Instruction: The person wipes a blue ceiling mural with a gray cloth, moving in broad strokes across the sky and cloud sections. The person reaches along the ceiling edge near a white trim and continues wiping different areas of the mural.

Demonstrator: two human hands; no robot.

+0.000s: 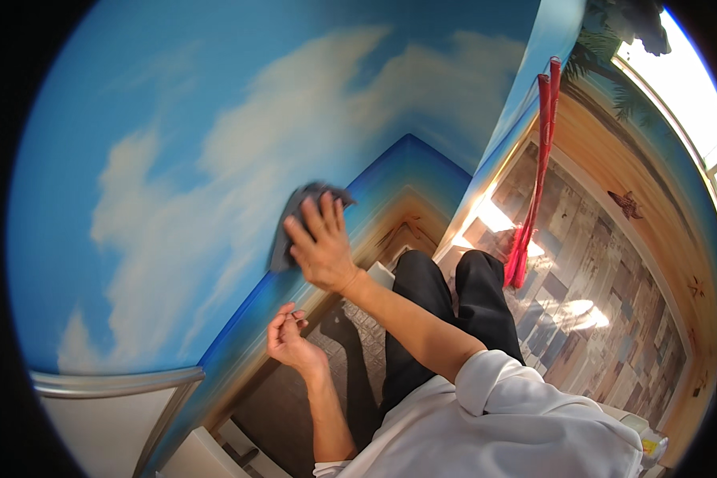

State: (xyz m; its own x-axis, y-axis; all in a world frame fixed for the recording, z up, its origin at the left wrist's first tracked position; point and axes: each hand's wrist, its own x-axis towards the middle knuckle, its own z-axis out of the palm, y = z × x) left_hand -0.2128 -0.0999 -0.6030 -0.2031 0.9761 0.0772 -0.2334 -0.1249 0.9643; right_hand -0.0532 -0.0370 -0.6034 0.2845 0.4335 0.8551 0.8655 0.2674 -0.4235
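Note:
My right hand [323,247] lies with spread fingers over a dark grey cloth [288,231], pressing it against the painted wall [191,191]. The wall shows white clouds on blue sky above a darker blue and sandy band. The cloth is a little blurred, and its part under the palm is hidden. Lower and nearer to me, my left hand [293,338] hovers in front of the wall's lower band with its fingers curled in. Whether those fingers hold something small I cannot make out.
White furniture with a silver edge [119,382] stands at the lower left. A long red bundle [538,175] hangs or leans at the right, near a patchwork wood-look floor [589,295] with sun patches. A bright window [693,88] is at the upper right.

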